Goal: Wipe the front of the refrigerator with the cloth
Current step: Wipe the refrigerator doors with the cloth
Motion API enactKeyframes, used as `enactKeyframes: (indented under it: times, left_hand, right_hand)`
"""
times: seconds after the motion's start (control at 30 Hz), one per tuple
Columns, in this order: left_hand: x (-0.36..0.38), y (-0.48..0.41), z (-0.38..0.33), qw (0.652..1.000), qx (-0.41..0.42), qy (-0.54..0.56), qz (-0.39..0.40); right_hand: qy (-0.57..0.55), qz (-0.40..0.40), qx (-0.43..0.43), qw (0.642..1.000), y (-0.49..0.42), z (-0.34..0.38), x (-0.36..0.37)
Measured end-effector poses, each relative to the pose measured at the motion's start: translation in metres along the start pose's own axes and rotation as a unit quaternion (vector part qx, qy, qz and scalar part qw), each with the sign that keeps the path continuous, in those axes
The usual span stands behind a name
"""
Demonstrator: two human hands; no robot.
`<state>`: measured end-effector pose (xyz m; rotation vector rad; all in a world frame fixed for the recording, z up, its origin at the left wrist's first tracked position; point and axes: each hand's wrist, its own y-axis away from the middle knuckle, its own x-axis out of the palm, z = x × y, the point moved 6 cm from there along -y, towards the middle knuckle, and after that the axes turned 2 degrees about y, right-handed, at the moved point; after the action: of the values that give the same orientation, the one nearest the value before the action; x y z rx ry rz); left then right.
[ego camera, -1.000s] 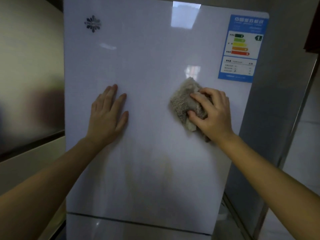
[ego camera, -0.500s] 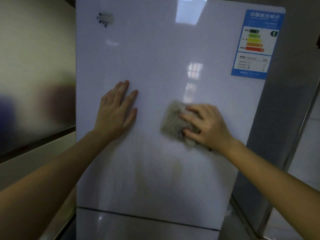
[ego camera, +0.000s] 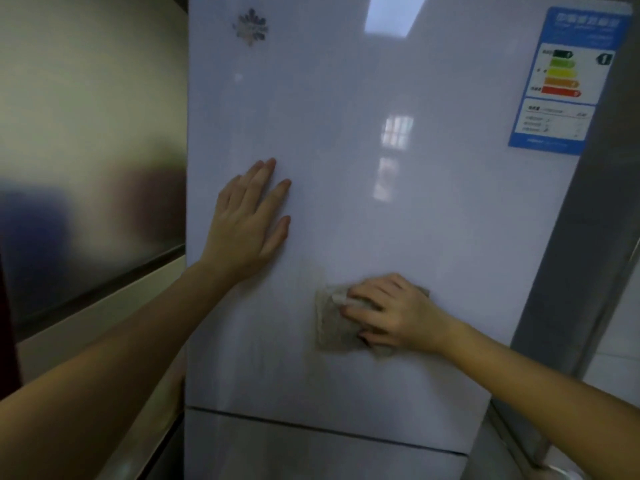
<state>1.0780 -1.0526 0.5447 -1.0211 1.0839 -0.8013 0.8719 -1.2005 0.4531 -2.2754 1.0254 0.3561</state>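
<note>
The glossy white refrigerator door [ego camera: 415, 209] fills the middle of the view. A crumpled grey-beige cloth [ego camera: 334, 323] is pressed flat against the door's lower part. My right hand [ego camera: 391, 313] grips the cloth from the right, fingers over it. My left hand [ego camera: 249, 223] lies flat on the door, up and to the left of the cloth, fingers spread and holding nothing. A faint brownish smear shows on the door around and below the cloth.
A blue energy label [ego camera: 568, 81] is stuck at the door's upper right and a snowflake logo [ego camera: 251, 27] at its upper left. A seam [ego camera: 311, 426] separates a lower door. A blurred wall panel [ego camera: 90, 150] stands to the left, a grey side panel [ego camera: 581, 254] to the right.
My right hand has slid the cloth down the door, from beside the label's lower edge to the lower part. My left hand has stayed flat on the door.
</note>
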Motion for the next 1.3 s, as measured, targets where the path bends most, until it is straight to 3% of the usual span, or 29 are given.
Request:
enactKeyframes:
  times: [0.17,0.4,0.63,0.83,1.03,1.13,1.2,1.3]
  left_hand:
    - [-0.008,0.048,0.047,0.996,-0.088,0.007,-0.018]
    - [0.005,0.128,0.071,0.995,-0.094,0.010,0.005]
    - [0.021,0.184,0.076,0.995,-0.088,0.022,0.041]
    - [0.026,0.190,0.075,0.998,-0.056,0.016,0.032]
    - [0.026,0.189,0.079,0.997,-0.058,0.020,0.042]
    - [0.026,0.190,0.078,0.997,-0.060,0.029,0.040]
    - [0.026,0.191,0.078,0.997,-0.062,0.033,0.044]
    - [0.027,0.191,0.079,0.997,-0.060,0.030,0.043]
  right_hand:
    - [0.020,-0.079,0.139,0.987,-0.043,-0.055,-0.036]
    - [0.017,-0.149,0.231,0.961,-0.126,-0.084,-0.054]
    - [-0.020,-0.107,0.169,0.980,-0.146,-0.016,-0.006]
    - [-0.019,-0.035,0.027,0.999,-0.144,0.025,0.016]
    - [-0.010,-0.101,0.158,0.982,-0.177,-0.032,-0.015]
    - [-0.029,-0.114,0.202,0.972,-0.184,-0.022,-0.008]
    - [-0.040,-0.088,0.173,0.980,-0.179,0.006,0.011]
    - [-0.052,-0.031,0.065,0.996,-0.148,0.060,0.041]
